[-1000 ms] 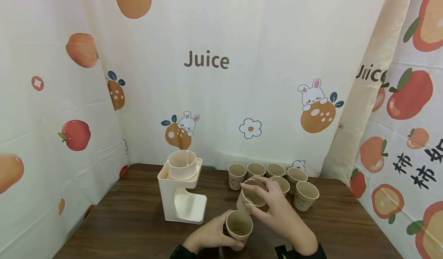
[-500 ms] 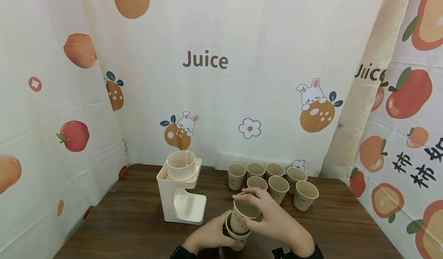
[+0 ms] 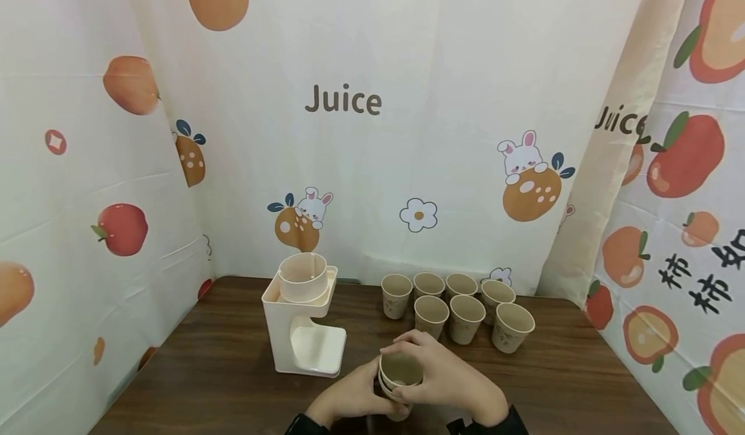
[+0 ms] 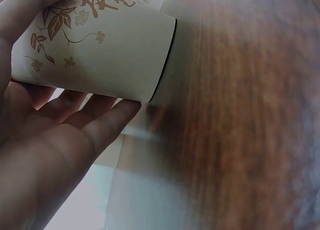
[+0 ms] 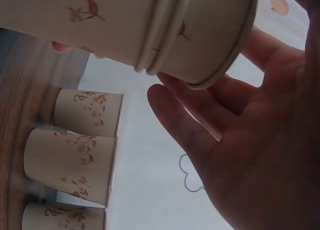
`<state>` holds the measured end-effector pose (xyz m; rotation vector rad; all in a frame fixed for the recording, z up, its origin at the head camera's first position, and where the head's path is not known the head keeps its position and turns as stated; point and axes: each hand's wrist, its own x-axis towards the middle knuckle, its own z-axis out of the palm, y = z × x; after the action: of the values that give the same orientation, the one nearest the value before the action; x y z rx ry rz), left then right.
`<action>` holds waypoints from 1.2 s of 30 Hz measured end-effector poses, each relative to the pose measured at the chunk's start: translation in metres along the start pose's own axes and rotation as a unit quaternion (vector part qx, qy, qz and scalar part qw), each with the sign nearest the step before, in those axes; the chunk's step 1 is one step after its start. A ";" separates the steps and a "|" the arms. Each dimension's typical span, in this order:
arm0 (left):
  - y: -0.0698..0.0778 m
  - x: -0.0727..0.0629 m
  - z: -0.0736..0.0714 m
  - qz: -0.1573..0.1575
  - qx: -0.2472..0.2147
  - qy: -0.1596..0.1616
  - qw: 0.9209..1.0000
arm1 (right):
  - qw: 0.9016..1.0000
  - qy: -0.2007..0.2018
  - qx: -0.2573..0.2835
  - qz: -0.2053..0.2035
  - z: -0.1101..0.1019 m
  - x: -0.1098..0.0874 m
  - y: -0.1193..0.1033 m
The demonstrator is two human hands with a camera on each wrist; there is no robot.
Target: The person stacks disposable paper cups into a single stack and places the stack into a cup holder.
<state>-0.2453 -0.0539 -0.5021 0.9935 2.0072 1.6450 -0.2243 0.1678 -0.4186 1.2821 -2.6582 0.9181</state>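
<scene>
Close to the front of the table, my left hand (image 3: pixel 349 393) grips a beige paper cup (image 4: pixel 100 60) with a brown leaf print, thumb on one side and fingers along the other. Nested in its mouth is an upper paper cup (image 3: pixel 401 369), which my right hand (image 3: pixel 451 378) holds near the rim. In the right wrist view, two rims lie close together below the upper cup (image 5: pixel 215 40), so the lower part is itself a stack (image 5: pixel 65 25). The palm and part of the fingers of my right hand (image 5: pixel 250 125) show beside it.
Behind my hands to the right, several more paper cups (image 3: pixel 431 315) stand upright in a group on the dark wooden table (image 3: pixel 204 370). A white stand (image 3: pixel 282 335) with a round holder (image 3: pixel 304 283) on top is at the left. Printed curtains (image 3: pixel 372 163) enclose the table.
My right hand has brought a cup from beside the group toward me and down into the cup in my left hand. The left hand has stayed nearly still.
</scene>
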 end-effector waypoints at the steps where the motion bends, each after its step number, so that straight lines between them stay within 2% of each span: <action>1: 0.000 0.000 0.000 0.001 0.001 0.000 1.000 | 1.000 -0.001 -0.002 -0.002 0.000 0.000 0.000; 11: 0.003 -0.002 0.001 0.007 0.034 0.015 0.999 | 1.000 -0.006 -0.016 -0.007 0.003 0.000 0.002; 22: -0.001 -0.001 -0.001 0.008 0.021 0.004 1.000 | 1.000 -0.001 -0.013 -0.024 0.005 0.000 0.006; 26: -0.001 0.000 0.000 0.007 0.009 -0.002 1.000 | 1.000 -0.008 -0.003 -0.001 0.005 0.001 0.006; 31: 0.000 0.001 0.002 0.009 0.020 0.009 1.000 | 0.999 0.023 -0.003 0.046 0.002 0.004 0.009; 36: 0.000 -0.001 0.003 0.013 0.037 0.027 0.999 | 0.997 0.062 -0.015 0.047 0.000 0.006 0.018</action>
<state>-0.2426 -0.0523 -0.5032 1.0138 2.1139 1.6380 -0.2412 0.1724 -0.4254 1.0638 -2.6446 0.9331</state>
